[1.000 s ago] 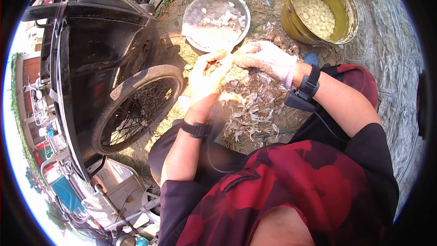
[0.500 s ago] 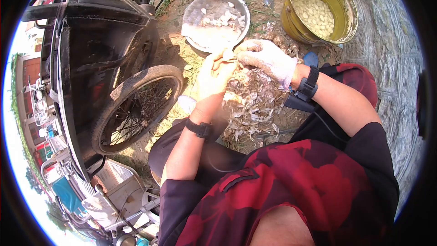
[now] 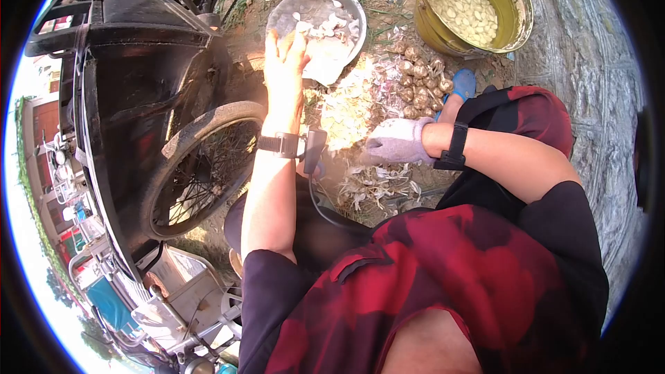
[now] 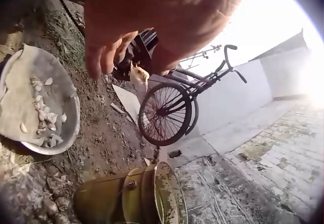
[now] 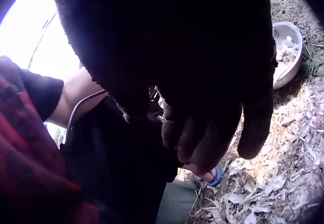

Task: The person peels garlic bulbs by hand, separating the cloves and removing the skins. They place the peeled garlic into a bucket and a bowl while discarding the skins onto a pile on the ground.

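Note:
My bare left hand (image 3: 284, 73) reaches over the near-left part of a grey metal basin (image 3: 360, 38), fingers stretched forward. Cloves of garlic (image 3: 331, 25) lie in the basin on a pale cloth (image 3: 324, 62). In the left wrist view a single garlic clove (image 4: 139, 76) shows just below the gap between thumb and fingers. My gloved right hand (image 3: 402, 142) hangs over a heap of dry garlic skins (image 3: 374, 187), fingers bent downward. Pale strands show between its thumb and fingers in the dark right wrist view; I cannot tell whether they are held.
Whole garlic bulbs (image 3: 419, 86) lie on the ground beside a blue slipper (image 3: 464, 82). A yellow bucket (image 3: 426, 24) holds peeled cloves (image 3: 460, 10). On the left stands a dark cart (image 3: 145, 62) with a spoked wheel (image 3: 176, 135). Behind, a bicycle (image 4: 164, 113) stands near a wall.
My hands were together beside the basin's near rim, working on something small. They have parted: the left moved forward over the basin, the right drew back toward my body.

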